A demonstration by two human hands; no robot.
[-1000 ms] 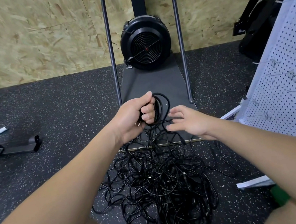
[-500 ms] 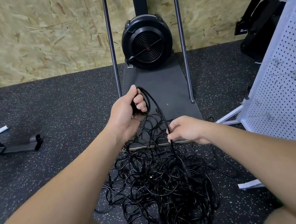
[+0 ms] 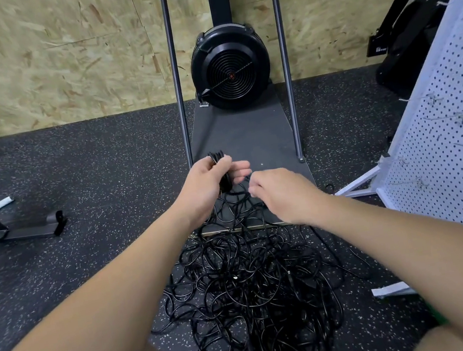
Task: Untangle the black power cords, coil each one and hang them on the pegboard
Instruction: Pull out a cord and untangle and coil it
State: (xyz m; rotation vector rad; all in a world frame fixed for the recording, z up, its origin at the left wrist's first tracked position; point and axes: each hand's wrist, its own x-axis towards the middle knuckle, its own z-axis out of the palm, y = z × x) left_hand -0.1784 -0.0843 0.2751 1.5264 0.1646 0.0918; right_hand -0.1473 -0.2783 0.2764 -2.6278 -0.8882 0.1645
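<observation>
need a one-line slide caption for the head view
Left hand holds a small coil while right hand feeds cord from the tangle; pegboard at right.

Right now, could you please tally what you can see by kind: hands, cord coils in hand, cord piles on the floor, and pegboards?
Hands: 2, left hand and right hand
Coils in hand: 1, coil in the left hand
Cord piles: 1, pile on the floor; separate cords cannot be counted
Pegboards: 1, pegboard
Total: 5
</observation>
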